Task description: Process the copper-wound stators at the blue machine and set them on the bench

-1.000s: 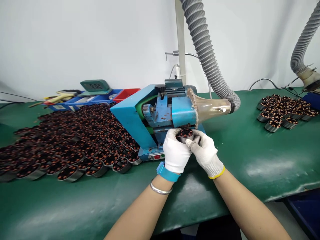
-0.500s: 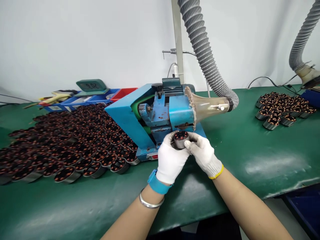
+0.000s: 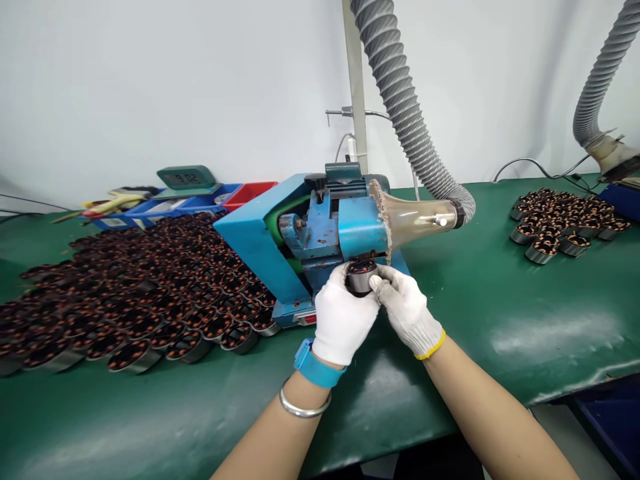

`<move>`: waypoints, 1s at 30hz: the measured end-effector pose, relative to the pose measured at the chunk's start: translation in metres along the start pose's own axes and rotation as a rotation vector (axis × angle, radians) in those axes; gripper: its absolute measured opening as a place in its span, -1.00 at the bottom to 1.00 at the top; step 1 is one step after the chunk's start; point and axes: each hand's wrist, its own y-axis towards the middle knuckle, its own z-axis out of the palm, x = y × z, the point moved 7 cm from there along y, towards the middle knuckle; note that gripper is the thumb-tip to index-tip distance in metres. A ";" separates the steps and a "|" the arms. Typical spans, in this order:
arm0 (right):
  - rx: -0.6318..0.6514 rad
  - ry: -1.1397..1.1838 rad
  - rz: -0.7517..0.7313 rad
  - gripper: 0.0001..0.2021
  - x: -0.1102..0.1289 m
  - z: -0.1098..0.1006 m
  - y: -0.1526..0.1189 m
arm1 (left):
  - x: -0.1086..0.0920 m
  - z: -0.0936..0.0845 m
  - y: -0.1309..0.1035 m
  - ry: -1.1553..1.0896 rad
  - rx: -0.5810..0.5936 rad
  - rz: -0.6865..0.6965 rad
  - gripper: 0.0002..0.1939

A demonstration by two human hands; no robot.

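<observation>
While ring (image 3: 362, 281) is clasped between left hand (image 3: 345, 317) and right hand (image 3: 404, 307), grinder (image 3: 363, 227) stands just beyond at 12 o'clock; pile (image 3: 165, 293), 9; bench (image 3: 500, 300), stretching toward 3; bench edge (image 3: 390, 449), 6. Ring's top: seen narrower than half a second ago.

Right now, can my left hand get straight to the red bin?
Probably not: your left hand holds a metal ring together with your right hand, and the blue machine stands between your left hand and the red bin.

Head cam sat above and behind the left hand (image 3: 345, 317) and right hand (image 3: 406, 308), pretty close. It faced forward and down.
</observation>
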 end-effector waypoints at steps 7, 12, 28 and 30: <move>-0.007 -0.035 -0.012 -0.66 -0.004 0.000 -0.005 | 0.003 0.001 -0.005 -0.048 0.043 0.019 -0.60; 0.015 -0.284 -0.095 -0.62 0.004 0.008 -0.027 | 0.019 -0.013 -0.026 -0.234 0.112 0.036 -0.55; 0.312 -0.862 -0.438 -0.67 -0.004 0.038 -0.061 | 0.142 -0.141 -0.114 -0.807 0.308 -0.585 -0.37; 0.301 -0.930 -0.438 -0.65 -0.015 0.033 -0.060 | 0.166 -0.177 -0.113 -0.285 0.194 -0.499 -0.41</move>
